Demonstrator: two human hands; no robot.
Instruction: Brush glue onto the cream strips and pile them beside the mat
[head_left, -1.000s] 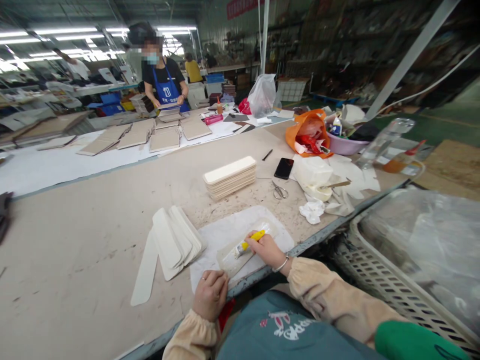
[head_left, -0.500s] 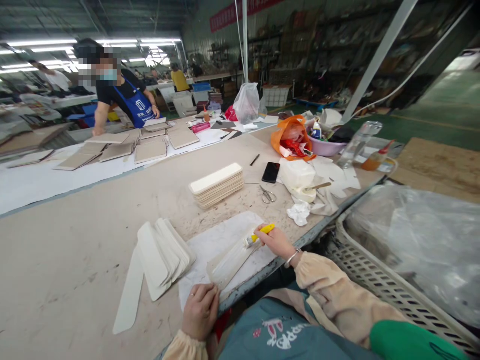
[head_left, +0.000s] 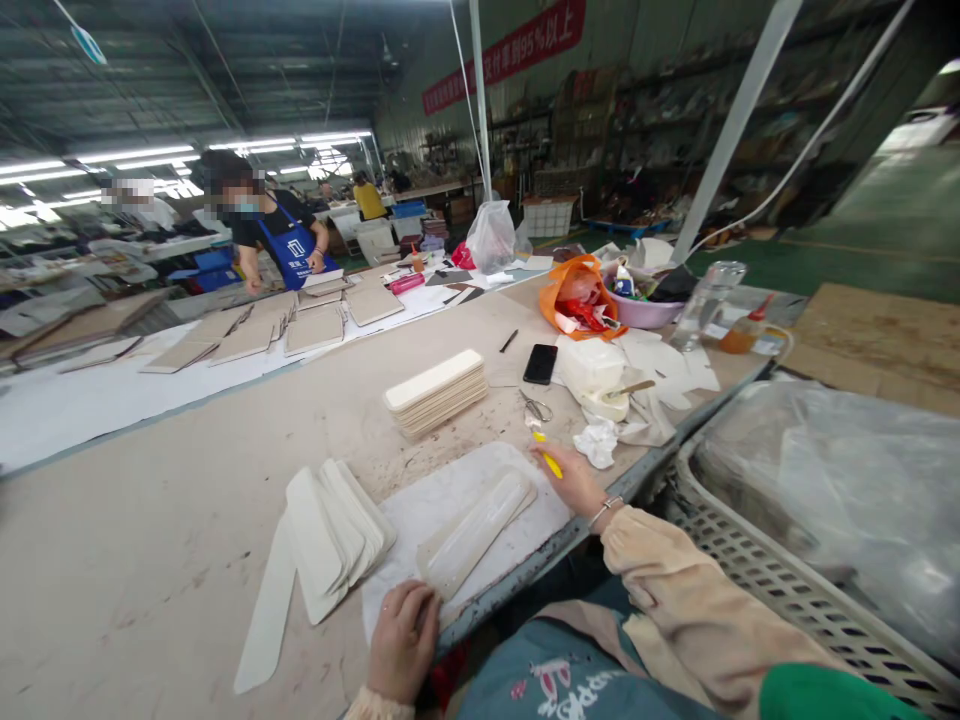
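In my right hand (head_left: 571,477) is a yellow-handled brush (head_left: 549,458), raised above the table beyond the coated strip. A glossy, wet-looking strip (head_left: 476,530) lies on a white paper sheet (head_left: 405,510) at the table's near edge. My left hand (head_left: 405,625) rests with curled fingers at the strip's near end; whether the fingertips pinch it is hard to see. Fanned white strips (head_left: 330,540) lie to the left. Behind the sheet stands a neat stack of strips (head_left: 437,392). A white tub (head_left: 609,400) with a stick across it sits to the right.
Scissors (head_left: 536,407), a phone (head_left: 540,364) and crumpled tissue (head_left: 596,442) lie near my right hand. Farther back are an orange bag (head_left: 577,300), a purple basin (head_left: 649,312) and bottles. A plastic basket (head_left: 780,570) adjoins the table at right. A person (head_left: 289,235) works across the table.
My right hand has lifted the brush off the strip and moved it right, towards the scissors and tub. My left hand remains at the strip's near end. The camera view has tilted up.
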